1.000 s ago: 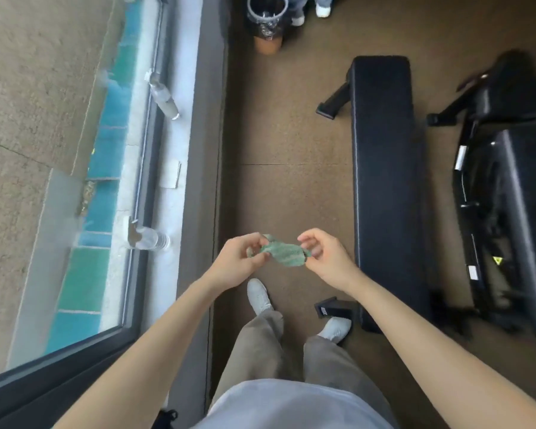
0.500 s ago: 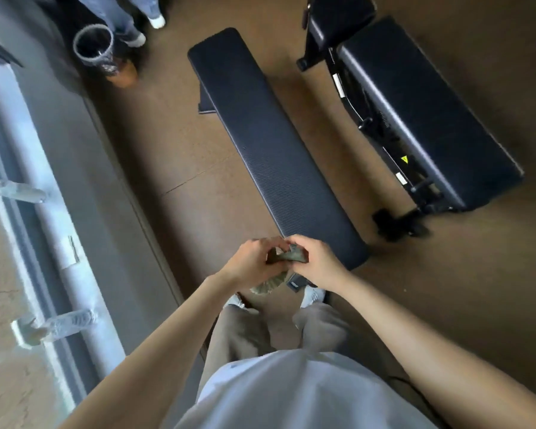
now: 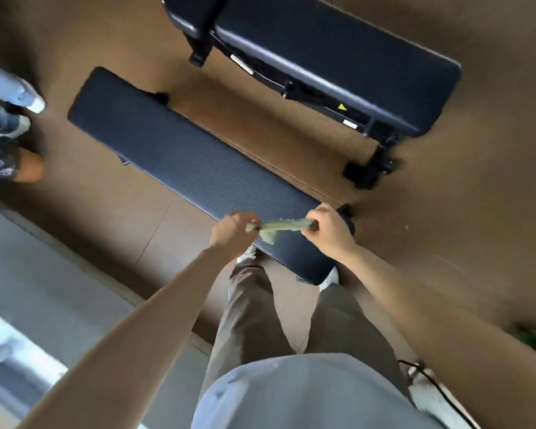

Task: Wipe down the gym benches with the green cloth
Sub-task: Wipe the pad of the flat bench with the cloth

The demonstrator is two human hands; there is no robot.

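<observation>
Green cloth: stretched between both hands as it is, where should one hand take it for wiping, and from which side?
Probably its middle, from above, palm down. The green cloth is a narrow strip with the left hand and right hand each pinching an end, above the near end of the flat bench; the middle is free.

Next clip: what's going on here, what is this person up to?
A person stands at the near end of a flat black bench, gripping a green cloth by its two ends with the left hand and the right hand. The cloth is pulled out between the hands over that end of the pad; whether it touches the pad is unclear. A second bench stands beyond.
</observation>
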